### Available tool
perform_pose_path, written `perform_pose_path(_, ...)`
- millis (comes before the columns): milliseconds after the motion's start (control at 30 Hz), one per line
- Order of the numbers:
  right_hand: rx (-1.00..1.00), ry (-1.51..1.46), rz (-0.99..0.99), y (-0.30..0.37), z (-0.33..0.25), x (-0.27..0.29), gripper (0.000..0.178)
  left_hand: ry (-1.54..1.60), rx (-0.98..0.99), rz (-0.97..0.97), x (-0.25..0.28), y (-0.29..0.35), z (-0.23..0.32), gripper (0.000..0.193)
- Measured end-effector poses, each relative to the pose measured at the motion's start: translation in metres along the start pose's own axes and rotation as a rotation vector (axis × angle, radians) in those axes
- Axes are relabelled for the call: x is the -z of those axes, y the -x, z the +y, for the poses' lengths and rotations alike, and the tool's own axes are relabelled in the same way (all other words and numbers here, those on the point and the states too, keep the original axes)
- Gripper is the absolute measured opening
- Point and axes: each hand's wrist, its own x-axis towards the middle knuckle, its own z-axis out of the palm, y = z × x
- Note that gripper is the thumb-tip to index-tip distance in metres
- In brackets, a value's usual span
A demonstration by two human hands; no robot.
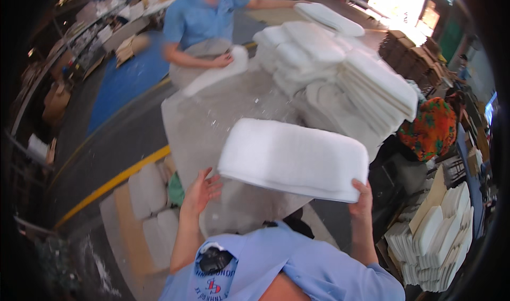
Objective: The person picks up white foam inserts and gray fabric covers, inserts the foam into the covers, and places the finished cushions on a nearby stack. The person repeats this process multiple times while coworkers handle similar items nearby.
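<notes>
A long white foam pad [292, 157] with rounded corners is raised in front of me, above the table. My right hand [362, 196] grips its right end, thumb on the upper face and the other fingers mostly hidden. Just off the pad's lower left corner, my left hand [203, 190] is open, fingers spread and nothing in them. Beneath the pad lies a grey table [196, 115] dotted with small white scraps. On its far right side, a tall pile of similar white pads [372, 83] is stacked.
Across the table, a person in a blue shirt [196, 25] holds one pad and touches another. More pads [435, 237] are stacked at the lower right. A cardboard box [130, 216] with grey pads sits at the lower left. Someone in orange patterned clothing [429, 128] is at right.
</notes>
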Motion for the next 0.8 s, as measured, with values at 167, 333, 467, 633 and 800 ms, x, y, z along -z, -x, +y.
perform_pose_path(167,-0.285,0.069,-0.152,0.043,0.079,-0.033,0.062,0.188,0.012,0.052,0.064,0.028,-0.024,0.055)
perform_pose_path(333,-0.433,0.065,-0.300,0.048,0.102,-0.033,0.063,0.210,-0.046,0.230,0.090,0.062,-0.048,0.054)
perform_pose_path(467,-0.555,0.199,-0.331,0.021,0.140,-0.019,0.065,0.261,-0.063,0.236,0.103,0.058,-0.072,0.050)
perform_pose_path(633,-0.698,0.523,-0.259,0.005,0.173,-0.015,0.063,0.274,0.098,0.252,0.124,0.041,-0.109,0.052)
perform_pose_path(800,-0.409,0.916,-0.138,-0.002,0.161,-0.016,0.070,-0.233,0.113,0.511,0.141,0.053,-0.087,0.055)
